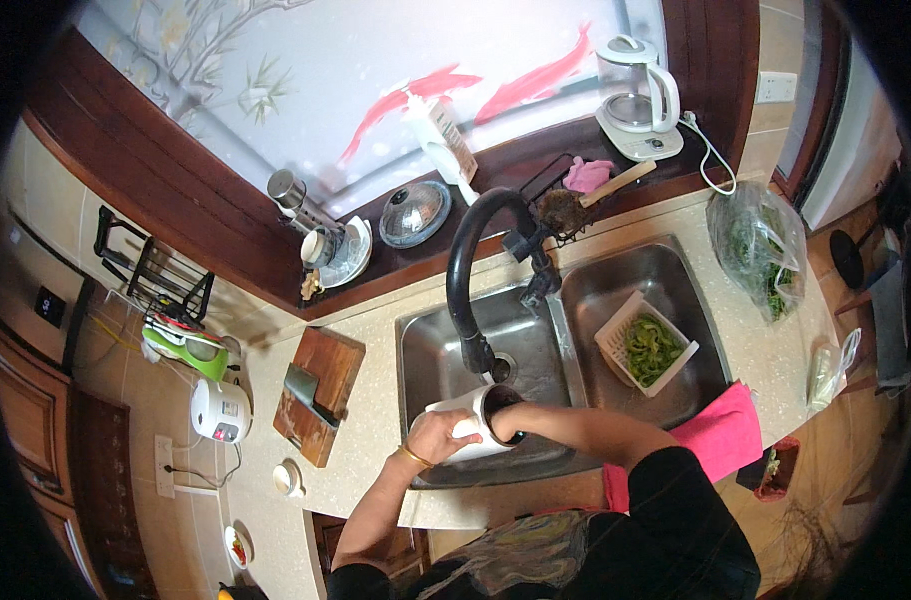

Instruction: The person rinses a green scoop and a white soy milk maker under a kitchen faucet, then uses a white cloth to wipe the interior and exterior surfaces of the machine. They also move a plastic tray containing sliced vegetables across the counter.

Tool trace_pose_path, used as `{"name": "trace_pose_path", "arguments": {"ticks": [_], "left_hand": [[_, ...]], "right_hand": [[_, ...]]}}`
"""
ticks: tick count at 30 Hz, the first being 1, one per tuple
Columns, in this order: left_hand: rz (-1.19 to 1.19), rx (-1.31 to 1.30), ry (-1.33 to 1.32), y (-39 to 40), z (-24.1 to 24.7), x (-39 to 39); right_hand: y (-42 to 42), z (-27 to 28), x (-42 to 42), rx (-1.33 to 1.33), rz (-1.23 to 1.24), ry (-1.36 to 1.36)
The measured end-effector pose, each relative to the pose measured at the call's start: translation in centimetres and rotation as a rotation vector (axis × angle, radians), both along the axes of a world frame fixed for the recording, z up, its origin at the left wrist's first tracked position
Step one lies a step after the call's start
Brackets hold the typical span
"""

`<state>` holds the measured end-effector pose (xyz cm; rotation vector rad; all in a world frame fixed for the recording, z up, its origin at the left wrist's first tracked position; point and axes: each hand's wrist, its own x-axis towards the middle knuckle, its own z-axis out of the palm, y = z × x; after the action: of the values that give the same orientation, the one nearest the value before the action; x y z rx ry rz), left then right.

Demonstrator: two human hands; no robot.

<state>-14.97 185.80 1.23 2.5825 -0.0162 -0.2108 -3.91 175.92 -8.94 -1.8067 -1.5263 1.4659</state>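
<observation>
My left hand (436,435), with a gold bracelet at the wrist, grips the outside of a white cylindrical pot (472,450). The pot is tilted on its side over the left basin (433,360) of a steel double sink, its dark mouth towards the right. My right hand (506,423) reaches inside that mouth; its fingers are hidden, so what they touch cannot be told. Just above the pot ends the spout of a black curved faucet (459,300). In the right basin (613,281) a white slotted basket (607,337) holds green leafy vegetables (650,349).
A cleaver (305,394) lies on a wooden chopping board (339,367) left of the sink. Right of it are a plastic bag of greens (759,240) and a pink cloth (725,435). A glass kettle (629,90) and a glass lid (414,214) stand on the sill.
</observation>
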Motion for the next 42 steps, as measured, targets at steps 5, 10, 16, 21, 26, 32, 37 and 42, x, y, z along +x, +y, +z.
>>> {"name": "trace_pose_path", "arguments": {"ticks": [5,10,16,21,26,32,37,42], "left_hand": [[0.023,0.249,-0.007,0.6,1.5,0.8],[-0.058,0.623,0.216,-0.8,2.2,2.2],[-0.092,0.989,0.493,-3.0,3.1,3.0],[-0.094,1.074,0.461,-2.4,3.3,2.7],[0.038,0.794,0.379,0.2,6.5,4.4],[0.4,-0.243,0.266,6.3,0.2,0.3],[0.915,-0.868,-0.121,3.2,-6.6,-1.5],[0.909,-1.127,-0.494,0.4,-14.0,-2.6]], "right_hand": [[-3.7,-0.7,2.1,0.171,-0.264,1.04],[-4.9,-4.3,3.8,0.173,-1.008,0.799],[-5.7,-5.9,2.9,0.136,-1.107,0.755],[-5.6,-6.5,1.6,0.139,-1.146,0.752],[-5.9,-5.9,1.3,0.176,-1.293,0.741],[-6.5,-4.5,2.4,0.593,-1.494,0.442],[-7.8,-0.7,2.8,0.667,-1.444,0.035],[-6.8,5.1,0.6,0.551,-1.224,-0.394]]}}
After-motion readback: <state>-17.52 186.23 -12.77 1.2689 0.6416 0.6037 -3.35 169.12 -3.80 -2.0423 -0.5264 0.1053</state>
